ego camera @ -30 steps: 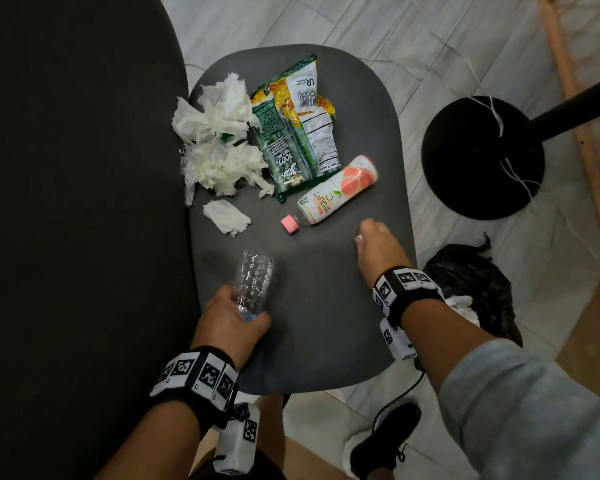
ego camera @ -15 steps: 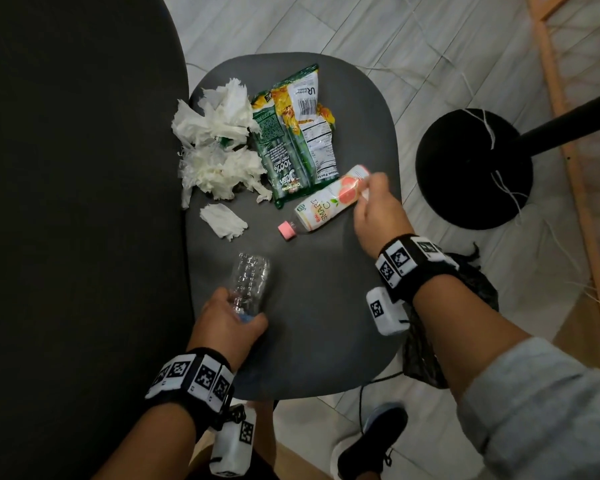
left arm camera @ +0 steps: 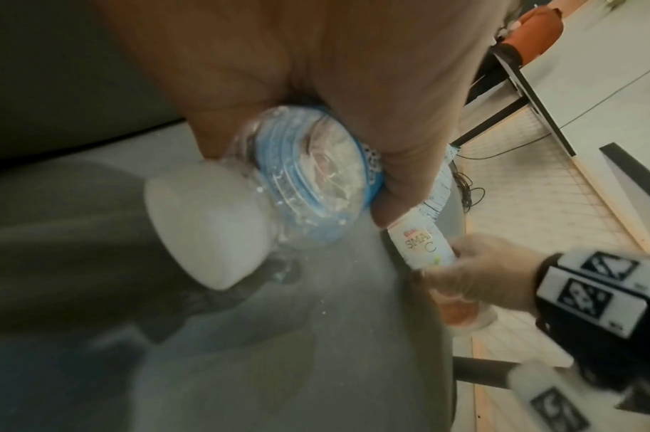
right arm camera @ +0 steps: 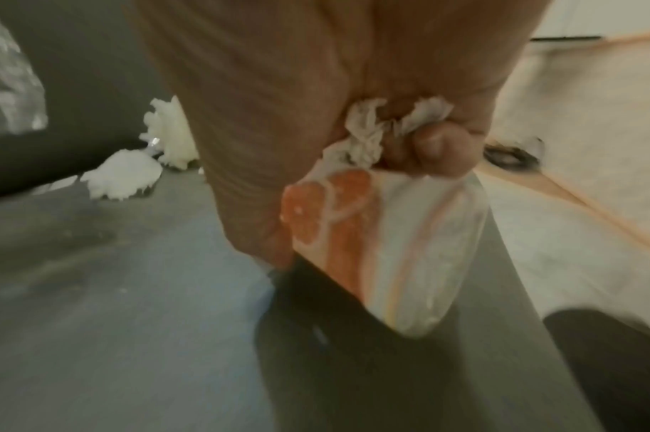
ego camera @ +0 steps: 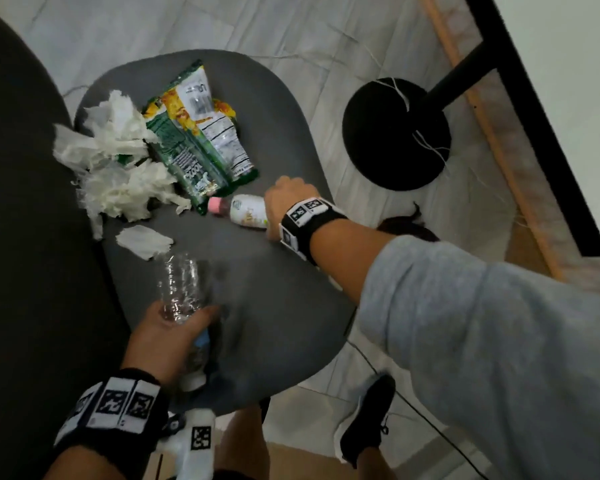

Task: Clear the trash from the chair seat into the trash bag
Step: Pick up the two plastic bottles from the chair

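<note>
While your left hand (ego camera: pixel 168 336) keeps its fingers wrapped around the clear crushed bottle (ego camera: pixel 182 289) at the near edge of the chair seat (ego camera: pixel 274 306), the change is on the other side. Your left wrist view shows that bottle's white cap (left arm camera: pixel 208 225) and blue label band close to the lens, with thumb and fingers closed on the body; the bottle looks raised off the seat, though blur makes that hard to confirm.

Further out, your right hand (ego camera: pixel 286 202) has gone from a fist resting on bare seat a second ago to a full grip on the orange-and-white drink bottle (ego camera: pixel 245 213). You hold it by its base end, pink cap (ego camera: pixel 216 205) pointing toward the wrappers, and the bottle has swung round from where it lay. Your right wrist view shows a scrap of crumpled tissue (right arm camera: pixel 375 137) also pinched against the bottle under your curled fingers.

So both hands are now loaded, and I judge the next move is to carry both bottles to the trash bag (ego camera: pixel 409 230), which shows only as a dark shape on the floor past your right forearm, beside the seat.

Beyond your hands, the small torn tissue (ego camera: pixel 144 240), the big tissue heap (ego camera: pixel 118 168) and the green snack wrappers (ego camera: pixel 198 140) lie untouched at the far end, so most of the clearing is left.
</note>
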Motion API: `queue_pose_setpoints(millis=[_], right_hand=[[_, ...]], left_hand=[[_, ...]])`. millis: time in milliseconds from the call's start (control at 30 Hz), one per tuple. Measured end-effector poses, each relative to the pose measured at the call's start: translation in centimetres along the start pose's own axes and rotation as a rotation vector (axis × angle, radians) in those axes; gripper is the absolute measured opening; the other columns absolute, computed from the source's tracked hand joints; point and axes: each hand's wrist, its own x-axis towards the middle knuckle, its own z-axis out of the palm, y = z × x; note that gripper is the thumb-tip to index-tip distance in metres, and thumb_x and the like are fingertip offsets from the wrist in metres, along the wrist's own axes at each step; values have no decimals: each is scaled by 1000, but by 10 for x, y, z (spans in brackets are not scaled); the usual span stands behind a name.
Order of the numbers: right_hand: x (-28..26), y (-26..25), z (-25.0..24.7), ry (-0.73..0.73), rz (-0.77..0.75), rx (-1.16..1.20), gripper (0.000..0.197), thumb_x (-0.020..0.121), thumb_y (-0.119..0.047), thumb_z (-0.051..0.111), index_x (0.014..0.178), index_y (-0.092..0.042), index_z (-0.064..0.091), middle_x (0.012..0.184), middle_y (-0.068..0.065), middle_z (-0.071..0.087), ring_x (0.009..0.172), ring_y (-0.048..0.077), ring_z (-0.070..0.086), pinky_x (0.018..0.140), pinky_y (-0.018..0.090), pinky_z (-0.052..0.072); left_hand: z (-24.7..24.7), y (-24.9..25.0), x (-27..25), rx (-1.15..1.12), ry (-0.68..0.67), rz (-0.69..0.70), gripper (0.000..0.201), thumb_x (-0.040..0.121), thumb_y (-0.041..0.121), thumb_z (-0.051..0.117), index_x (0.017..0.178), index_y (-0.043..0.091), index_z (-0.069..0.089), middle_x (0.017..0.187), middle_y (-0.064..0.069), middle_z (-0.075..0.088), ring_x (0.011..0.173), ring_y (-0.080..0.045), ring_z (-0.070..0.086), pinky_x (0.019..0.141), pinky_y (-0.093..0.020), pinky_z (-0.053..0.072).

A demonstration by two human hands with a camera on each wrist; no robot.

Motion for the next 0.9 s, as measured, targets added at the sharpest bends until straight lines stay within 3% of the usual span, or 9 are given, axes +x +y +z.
queue_pose_setpoints(millis=[167, 267, 333, 467, 567, 633, 733, 833, 900], right_hand=[[-101, 38, 30, -62, 223, 729, 41, 62, -54, 72, 86, -21, 65, 75, -4, 64, 66, 18, 65, 58, 26, 49], [-174, 63, 69, -108, 346, 1052, 41, 63, -57, 71, 87, -23, 67, 79, -3, 73, 67, 12, 67, 62, 26, 54], [-222, 83, 95, -126, 420, 1247, 41, 64, -58, 70, 91, -27, 68, 85, -5, 74, 74, 10, 70, 69, 27, 57], [-302, 129, 153, -119, 599, 1723, 33, 69, -52, 73, 89, -26, 72, 84, -1, 75, 79, 15, 73, 79, 35, 60], [-331, 169, 218, -112, 769, 2039, 45, 70, -53, 78, 99, -19, 73, 85, 1, 76, 80, 19, 73, 86, 45, 61], [-335, 198, 262, -106, 931, 2191, 54, 69, -54, 79, 104, -14, 72, 88, 6, 77, 81, 23, 75, 78, 43, 62], [-325, 237, 329, -35, 1197, 2425, 54, 63, -50, 86, 99, -13, 69, 74, 4, 70, 64, 20, 69, 62, 33, 55], [-294, 274, 400, -27, 1285, 2374, 77, 49, -59, 88, 107, -12, 72, 81, 6, 69, 67, 22, 65, 65, 30, 47], [-277, 300, 418, -128, 1332, 2363, 66, 62, -64, 79, 104, -14, 70, 74, 8, 66, 47, 21, 56, 51, 24, 43]], left_hand=[[16, 44, -23, -33, -104, 96, 22, 85, 28, 73, 98, 10, 70, 75, 2, 71, 80, -21, 71, 70, -21, 54], [43, 83, -51, 13, -218, 168, 14, 94, 26, 62, 95, 12, 59, 88, 1, 62, 83, -20, 59, 77, -35, 50], [68, 99, -62, 108, -281, 189, 4, 96, 19, 59, 94, 16, 59, 90, 2, 60, 80, -15, 56, 66, -22, 54], [140, 114, -65, 241, -344, 200, 57, 82, 6, 77, 110, 52, 61, 118, -11, 65, 88, -20, 62, 76, -27, 47], [209, 120, -77, 312, -348, 197, 40, 80, 36, 79, 114, 18, 69, 103, -10, 71, 77, -17, 63, 67, -25, 49], [265, 115, -79, 265, -445, 116, 71, 57, 61, 85, 107, 13, 71, 90, -9, 73, 75, -24, 69, 67, -33, 54], [343, 100, -77, 195, -512, 40, 80, 45, 52, 91, 107, 5, 70, 88, -13, 72, 66, -18, 70, 55, -27, 57], [413, 85, -73, 215, -531, -25, 52, 64, 50, 85, 95, 10, 72, 87, -13, 74, 68, -22, 71, 59, -31, 57], [453, 76, -63, 234, -515, -68, 52, 71, 53, 80, 99, 9, 72, 89, -13, 75, 71, -26, 71, 62, -34, 55]])
